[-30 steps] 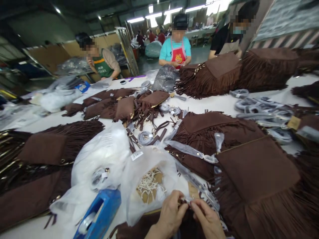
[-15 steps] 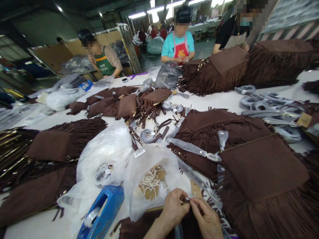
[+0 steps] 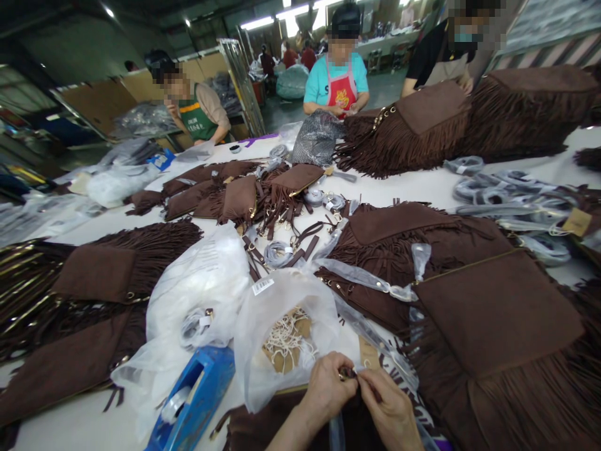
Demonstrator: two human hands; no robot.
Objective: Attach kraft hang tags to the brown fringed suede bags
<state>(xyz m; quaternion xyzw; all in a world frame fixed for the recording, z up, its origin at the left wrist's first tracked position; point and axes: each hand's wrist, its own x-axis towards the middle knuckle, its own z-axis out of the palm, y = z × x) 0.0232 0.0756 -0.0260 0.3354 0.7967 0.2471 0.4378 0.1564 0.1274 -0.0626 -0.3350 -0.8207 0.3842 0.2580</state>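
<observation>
My left hand is closed around a small gold-toned metal clasp at the bottom centre. Close against it, my right hand pinches at the same spot; what lies between its fingertips is too small to make out. Under both hands is a dark brown suede-like bag with a zipper edge, partly covered by my forearms. A strip of clear plastic hangs below the left hand. Just beyond the hands, an open plastic bag holds tan tags with white strings.
A blue tape dispenser stands left of my hands. Brown fringed bags lie left and right. Small pouches and plastic-wrapped straps lie mid-table. Several co-workers, one in a red apron, stand across the table.
The view has shifted slightly. My hands stay together at the clasp, with the fingers of both moved only a little.
</observation>
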